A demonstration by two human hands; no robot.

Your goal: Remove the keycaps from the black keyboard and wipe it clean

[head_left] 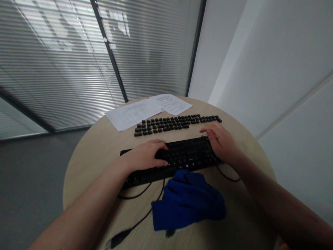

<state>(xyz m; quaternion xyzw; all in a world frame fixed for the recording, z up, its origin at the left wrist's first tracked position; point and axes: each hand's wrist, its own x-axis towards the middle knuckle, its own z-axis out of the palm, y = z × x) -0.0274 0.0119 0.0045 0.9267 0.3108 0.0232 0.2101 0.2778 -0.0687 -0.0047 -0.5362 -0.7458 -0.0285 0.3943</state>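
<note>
A black keyboard (186,152) lies across the round table. Over its left half rests my left hand (148,154), thumb and forefinger apart on the keys, the other fingers mostly hidden. My right hand (220,140) is at the keyboard's right end, its fingers stretched past the far edge and nothing visible in them. Beyond the keyboard, loose black keycaps (166,124) are laid out in rows on the tabletop. A crumpled blue cloth (189,203) lies on the near side, against the keyboard's front edge.
A black cable with a USB plug (121,238) runs across the near part of the wooden table (85,166). Printed paper sheets (135,113) overlap at the far side. Glass panels with blinds (156,48) stand behind, and a white wall (273,69) is on the right.
</note>
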